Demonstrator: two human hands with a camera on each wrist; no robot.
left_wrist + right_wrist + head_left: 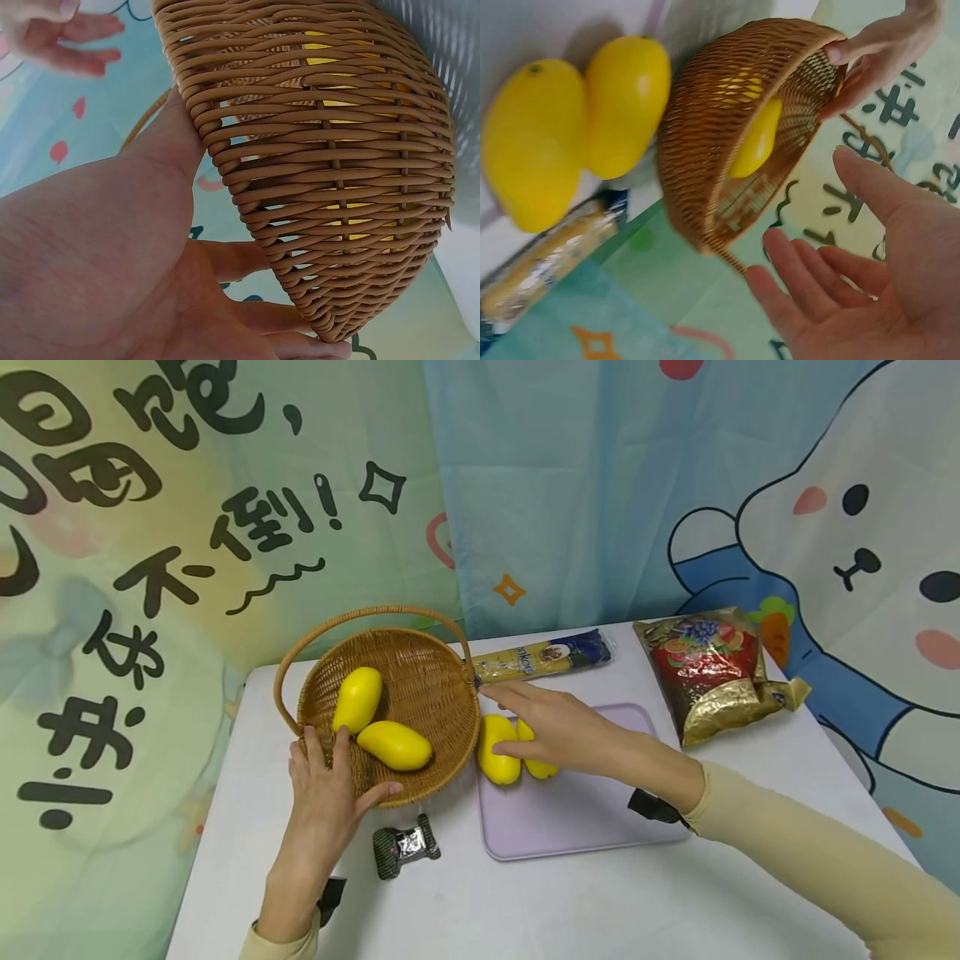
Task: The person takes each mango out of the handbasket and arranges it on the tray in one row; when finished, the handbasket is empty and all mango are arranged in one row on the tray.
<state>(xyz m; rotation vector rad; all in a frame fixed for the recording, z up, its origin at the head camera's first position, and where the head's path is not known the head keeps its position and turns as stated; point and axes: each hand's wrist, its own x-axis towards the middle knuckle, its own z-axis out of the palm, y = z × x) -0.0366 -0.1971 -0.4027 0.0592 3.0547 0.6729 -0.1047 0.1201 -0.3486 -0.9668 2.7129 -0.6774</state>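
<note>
A brown wicker basket with a tall handle holds two yellow mangoes. My left hand grips its near-left rim, fingers reaching over the edge and thumb along the front. In the left wrist view the woven wall fills much of the picture, with yellow showing through the gaps. Two more mangoes lie side by side on a lilac tray, right beside the basket. Above them is my right hand, its fingers extended toward the basket's right rim; its palm holds nothing.
Behind the tray lies a packet of noodles. A gold and red bag stands at the back right. A small dark wrapped packet lies in front of the basket. A printed curtain hangs behind the table.
</note>
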